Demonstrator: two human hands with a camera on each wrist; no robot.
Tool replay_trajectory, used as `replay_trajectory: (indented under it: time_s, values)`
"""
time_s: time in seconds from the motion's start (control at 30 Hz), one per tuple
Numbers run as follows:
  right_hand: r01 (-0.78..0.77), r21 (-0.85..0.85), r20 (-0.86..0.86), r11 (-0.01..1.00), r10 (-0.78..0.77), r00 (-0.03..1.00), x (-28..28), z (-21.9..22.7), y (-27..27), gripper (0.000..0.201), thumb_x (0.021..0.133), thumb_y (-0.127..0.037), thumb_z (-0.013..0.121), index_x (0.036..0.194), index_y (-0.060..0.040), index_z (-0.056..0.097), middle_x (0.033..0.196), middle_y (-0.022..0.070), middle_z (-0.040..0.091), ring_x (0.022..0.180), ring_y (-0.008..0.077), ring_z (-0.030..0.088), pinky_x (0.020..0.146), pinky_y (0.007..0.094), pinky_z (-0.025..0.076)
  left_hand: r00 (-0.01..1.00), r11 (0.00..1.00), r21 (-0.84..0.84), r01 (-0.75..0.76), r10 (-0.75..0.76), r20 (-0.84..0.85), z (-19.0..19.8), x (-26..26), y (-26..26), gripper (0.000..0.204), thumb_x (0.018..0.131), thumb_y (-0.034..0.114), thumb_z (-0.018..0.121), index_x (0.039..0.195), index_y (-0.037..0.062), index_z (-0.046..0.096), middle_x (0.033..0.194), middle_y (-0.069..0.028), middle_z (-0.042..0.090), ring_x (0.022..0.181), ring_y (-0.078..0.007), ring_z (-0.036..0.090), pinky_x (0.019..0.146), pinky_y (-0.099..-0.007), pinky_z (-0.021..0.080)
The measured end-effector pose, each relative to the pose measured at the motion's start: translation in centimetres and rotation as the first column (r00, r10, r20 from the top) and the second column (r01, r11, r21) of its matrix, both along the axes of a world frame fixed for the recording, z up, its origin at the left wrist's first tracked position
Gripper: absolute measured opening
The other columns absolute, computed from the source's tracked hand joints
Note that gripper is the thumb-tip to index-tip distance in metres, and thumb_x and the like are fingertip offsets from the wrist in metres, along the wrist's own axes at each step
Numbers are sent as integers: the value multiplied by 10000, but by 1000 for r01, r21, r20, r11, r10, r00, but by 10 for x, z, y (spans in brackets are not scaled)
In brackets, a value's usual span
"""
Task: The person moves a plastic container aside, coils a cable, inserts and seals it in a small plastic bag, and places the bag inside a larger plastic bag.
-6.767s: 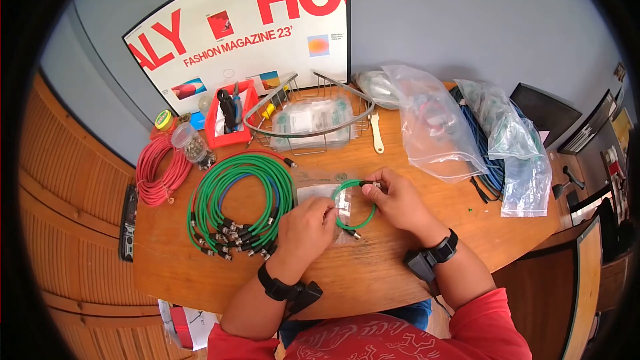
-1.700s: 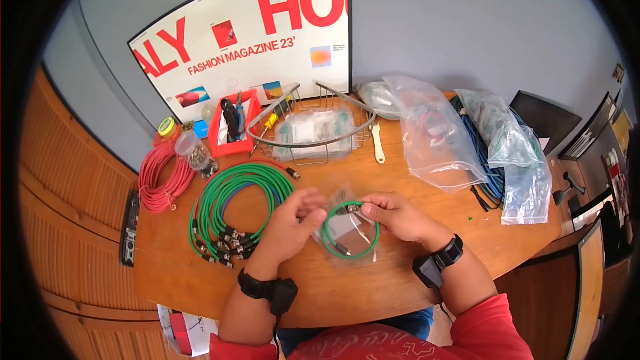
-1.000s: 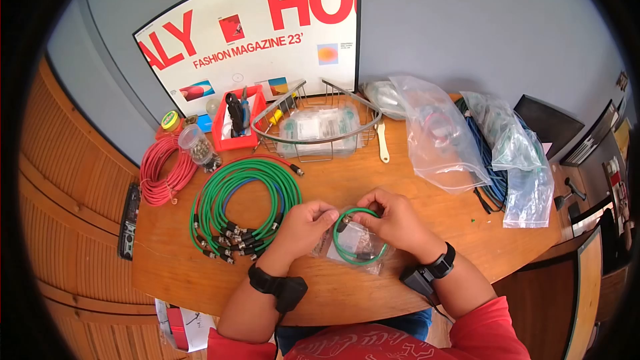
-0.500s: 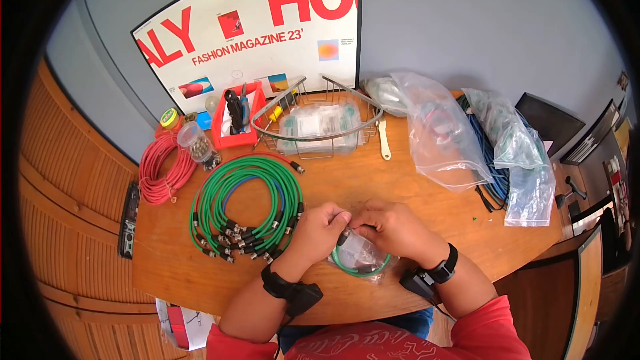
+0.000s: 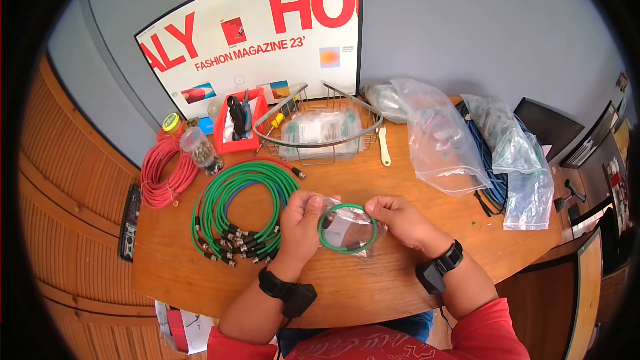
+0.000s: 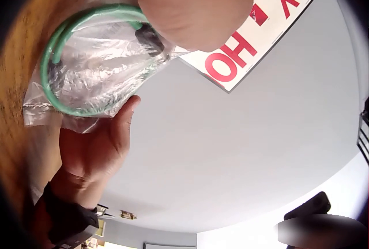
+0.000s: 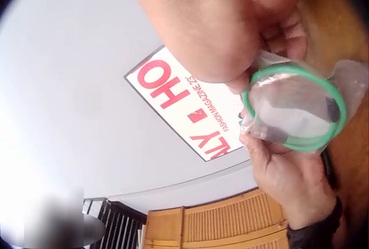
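Observation:
A small clear plastic bag (image 5: 349,228) with a coiled green cable (image 5: 325,237) inside is held up over the wooden table (image 5: 373,280). My left hand (image 5: 301,221) grips the bag's left edge, my right hand (image 5: 393,217) pinches its right edge. The left wrist view shows the bagged green cable (image 6: 52,82) with my right hand (image 6: 98,145) behind it. In the right wrist view the bag (image 7: 300,108) hangs between my right hand's fingers (image 7: 277,38) above and my left hand (image 7: 282,168) below.
A big bundle of green and blue cables (image 5: 237,210) lies to the left, a red cable coil (image 5: 160,173) beyond it. A wire basket (image 5: 320,130) with bagged items, a red tray (image 5: 239,123), a jar (image 5: 197,147) and several clear bags (image 5: 440,133) stand at the back.
The bag with the green cable has been lifted off the table and turned up flat toward the camera; both hands moved apart to its two edges.

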State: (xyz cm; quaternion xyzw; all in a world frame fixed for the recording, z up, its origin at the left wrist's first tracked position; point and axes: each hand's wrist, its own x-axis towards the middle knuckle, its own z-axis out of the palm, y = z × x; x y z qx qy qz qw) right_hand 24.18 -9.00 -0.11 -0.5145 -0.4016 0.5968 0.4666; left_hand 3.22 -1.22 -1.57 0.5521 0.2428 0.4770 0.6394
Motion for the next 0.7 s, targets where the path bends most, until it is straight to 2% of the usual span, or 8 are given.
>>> replay_trajectory:
  time_s: [0.07,0.17,0.23,0.37,0.47,0.53,0.63,0.7]
  values:
    - [-20,12,-30,1000,21,999,3,3,0,253,1006,-266,601,995,-28,687,867,-22,654,777,57,551,685,235,452,1000,1000,-18,-5,5,26,1,0,0,263,1034,268,532,1016,7,510,1034,-185,692,981,-209,670,855,-317,528]
    - [-18,29,59,999,16,998,0,7,0,200,989,-221,630,985,-29,686,851,-20,656,765,54,551,682,236,460,996,993,-73,89,-88,10,7,-2,-1,233,1022,250,558,1072,34,485,1077,-175,670,1043,-207,644,903,-322,518]
    - [76,175,98,982,-95,991,-6,-1,1,156,964,-173,662,985,-20,684,839,-17,657,754,55,556,682,238,467,981,982,-111,155,-167,-104,14,-1,-3,278,1000,267,603,1096,15,537,1018,-111,672,965,-152,630,842,-281,508]
    - [145,242,168,959,-189,967,-12,2,-1,152,956,-163,670,970,-12,674,816,-14,656,740,50,563,650,244,476,926,970,-84,227,-242,-290,7,-8,2,286,983,274,635,1077,4,615,935,-46,659,856,-100,590,765,-248,479]
    - [221,302,259,927,-303,917,-19,4,-5,161,962,-169,654,953,-8,657,782,39,669,683,108,600,602,282,482,951,988,-34,149,-153,-270,5,-4,-2,273,980,257,643,1018,-13,669,822,-7,631,751,-71,550,677,-239,457]
    - [110,543,512,833,-432,743,-22,7,-6,178,975,-183,627,938,-10,634,748,103,661,627,199,617,575,325,482,939,996,24,81,-68,-338,7,-3,-3,276,979,266,644,1001,-8,669,820,-1,631,753,-71,555,678,-233,457]
    - [130,481,519,867,-402,754,-23,12,-8,191,979,-197,614,936,-12,625,740,142,645,615,275,615,581,353,483,946,996,81,46,-18,-324,8,0,-8,264,970,241,658,1050,-11,648,834,2,635,748,-72,554,672,-230,455]
    - [140,447,504,883,-378,776,-22,12,-7,207,984,-212,610,932,-12,622,734,131,646,615,254,615,579,347,482,953,994,30,105,-92,-290,11,-1,-10,246,966,219,661,1075,1,630,854,-5,640,756,-72,558,680,-229,460]
